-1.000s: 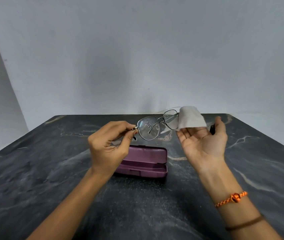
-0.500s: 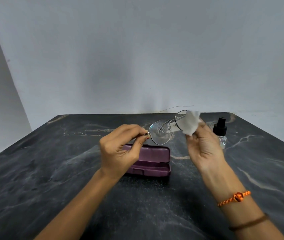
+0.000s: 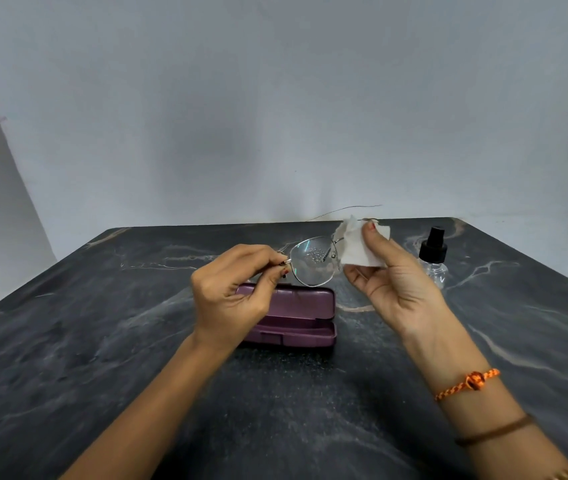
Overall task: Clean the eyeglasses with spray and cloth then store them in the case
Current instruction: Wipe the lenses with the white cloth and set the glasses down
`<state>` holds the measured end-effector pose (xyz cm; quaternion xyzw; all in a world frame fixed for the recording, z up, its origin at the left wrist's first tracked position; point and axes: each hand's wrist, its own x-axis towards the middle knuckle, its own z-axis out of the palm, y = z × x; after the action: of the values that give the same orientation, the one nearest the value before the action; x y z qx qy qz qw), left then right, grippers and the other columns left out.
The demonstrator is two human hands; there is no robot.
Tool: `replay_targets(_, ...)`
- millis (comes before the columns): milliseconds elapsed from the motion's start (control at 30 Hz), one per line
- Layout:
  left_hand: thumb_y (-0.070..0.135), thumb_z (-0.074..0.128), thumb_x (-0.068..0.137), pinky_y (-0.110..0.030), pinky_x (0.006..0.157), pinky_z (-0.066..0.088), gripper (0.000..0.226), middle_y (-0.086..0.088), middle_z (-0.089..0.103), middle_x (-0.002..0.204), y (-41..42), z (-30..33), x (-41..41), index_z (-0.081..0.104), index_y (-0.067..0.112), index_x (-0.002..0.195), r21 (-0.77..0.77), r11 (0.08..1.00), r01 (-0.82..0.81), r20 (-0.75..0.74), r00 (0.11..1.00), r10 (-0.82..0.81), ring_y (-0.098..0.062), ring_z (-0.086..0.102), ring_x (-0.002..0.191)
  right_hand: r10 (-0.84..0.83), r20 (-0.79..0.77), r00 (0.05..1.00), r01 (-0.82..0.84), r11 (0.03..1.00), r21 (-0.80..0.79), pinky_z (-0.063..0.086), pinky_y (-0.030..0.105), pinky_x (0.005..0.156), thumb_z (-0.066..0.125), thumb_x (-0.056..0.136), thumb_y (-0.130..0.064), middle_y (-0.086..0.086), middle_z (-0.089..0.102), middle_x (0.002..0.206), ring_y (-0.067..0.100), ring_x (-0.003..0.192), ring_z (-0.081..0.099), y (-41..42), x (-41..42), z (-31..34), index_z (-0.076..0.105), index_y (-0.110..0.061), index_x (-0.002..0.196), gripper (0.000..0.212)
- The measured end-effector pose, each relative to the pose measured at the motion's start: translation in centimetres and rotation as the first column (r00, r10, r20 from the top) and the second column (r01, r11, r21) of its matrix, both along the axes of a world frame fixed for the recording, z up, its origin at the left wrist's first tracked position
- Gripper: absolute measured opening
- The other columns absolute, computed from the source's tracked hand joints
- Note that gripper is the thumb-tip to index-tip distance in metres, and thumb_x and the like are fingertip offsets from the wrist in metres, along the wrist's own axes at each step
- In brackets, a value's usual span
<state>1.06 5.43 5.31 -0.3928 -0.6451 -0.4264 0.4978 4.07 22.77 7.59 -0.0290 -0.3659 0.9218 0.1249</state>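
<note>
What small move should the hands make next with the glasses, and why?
Probably rub the white cloth, pinched over one lens in the right hand, then slide it onto the other lens of the thin metal-framed eyeglasses, where spray droplets show. The left hand steadies the frame.

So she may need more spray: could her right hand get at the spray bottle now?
Probably yes: the spray bottle stands just beyond the right hand with nothing between, but that hand holds the cloth.

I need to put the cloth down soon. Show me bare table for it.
Bare table spreads left of the case, and more lies right of the bottle. The strip between case and bottle is narrow, crowded by the right hand above.
</note>
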Motion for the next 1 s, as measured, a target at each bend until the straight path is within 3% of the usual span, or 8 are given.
replay_targets(133,-0.009,0.071,0.065,-0.011,0.064,0.052,0.009,-0.004,0.063,0.077,-0.2,0.0,-0.3,0.069,-0.006,0.074,0.001,1.000,-0.011,0.011,1.000,0.011,-0.010,0.061,0.069,-0.012,-0.009,1.000,0.011,0.999,-0.030,0.057,0.022,0.053,0.057,0.085,-0.020,0.002,0.073,0.062,0.013,0.058,0.070,0.1,-0.2,-0.1,0.057,-0.009,0.088,0.012)
replay_targets(300,-0.005,0.072,0.068,-0.016,0.063,0.053,0.005,-0.006,0.066,0.074,-0.1,-0.2,-0.2,0.070,-0.005,0.072,-0.039,0.999,-0.009,0.002,1.000,0.009,-0.010,0.061,0.068,-0.088,0.007,0.996,0.088,0.995,-0.040,0.057,0.021,0.051,0.055,0.087,-0.026,-0.001,0.071,0.055,0.010,0.052,0.069,0.0,-0.2,-0.3,0.058,-0.010,0.080,0.018)
replay_targets(467,-0.007,0.071,0.069,-0.012,0.066,0.051,0.003,-0.013,0.069,0.069,0.1,-0.3,-0.1,0.069,-0.006,0.071,-0.087,0.996,-0.011,-0.031,0.999,0.009,-0.012,0.060,0.069,-0.093,-0.069,0.993,0.085,0.990,-0.110,0.058,0.021,0.056,0.058,0.082,-0.012,0.000,0.073,0.060,0.009,0.059,0.070,-0.5,-0.3,-0.3,0.060,-0.009,0.081,0.003)
replay_targets(700,-0.003,0.064,0.071,-0.013,0.068,0.051,0.006,-0.015,0.069,0.070,0.0,-0.3,-0.2,0.069,-0.007,0.072,-0.092,0.996,-0.012,-0.053,0.999,0.007,-0.012,0.060,0.070,-0.051,-0.129,0.990,0.040,0.996,-0.081,0.058,0.022,0.062,0.054,0.083,-0.002,-0.001,0.073,0.065,0.009,0.063,0.070,-0.7,-0.3,-0.4,0.061,-0.009,0.087,0.011)
replay_targets(800,-0.003,0.065,0.072,-0.014,0.067,0.052,0.005,-0.014,0.069,0.069,0.1,-0.4,-0.2,0.069,-0.007,0.071,-0.119,0.993,0.001,-0.058,0.998,-0.008,-0.010,0.060,0.069,-0.057,-0.121,0.991,0.033,0.981,-0.191,0.057,0.025,0.066,0.052,0.083,0.001,0.002,0.072,0.063,0.010,0.062,0.070,-0.7,-0.1,-0.1,0.061,-0.010,0.085,0.014)
replay_targets(900,-0.002,0.066,0.072,-0.017,0.064,0.052,0.006,-0.013,0.069,0.069,0.2,-0.6,-0.2,0.069,-0.007,0.071,-0.140,0.990,0.006,-0.056,0.998,-0.014,-0.010,0.060,0.068,-0.070,-0.129,0.989,0.028,0.952,-0.306,0.054,0.029,0.073,0.051,0.083,0.004,0.007,0.069,0.080,0.015,0.078,0.065,-0.9,0.0,-0.1,0.061,-0.009,0.086,0.017)
replay_targets(1000,-0.003,0.066,0.072,-0.016,0.065,0.052,0.006,-0.013,0.070,0.069,0.1,-0.6,-0.3,0.069,-0.007,0.071,-0.141,0.990,0.000,-0.061,0.998,-0.009,-0.010,0.060,0.068,-0.100,-0.113,0.989,0.061,0.950,-0.305,0.056,0.026,0.068,0.050,0.085,0.001,0.006,0.064,0.086,0.015,0.082,0.061,-1.3,0.0,-0.3,0.059,-0.010,0.087,0.014)
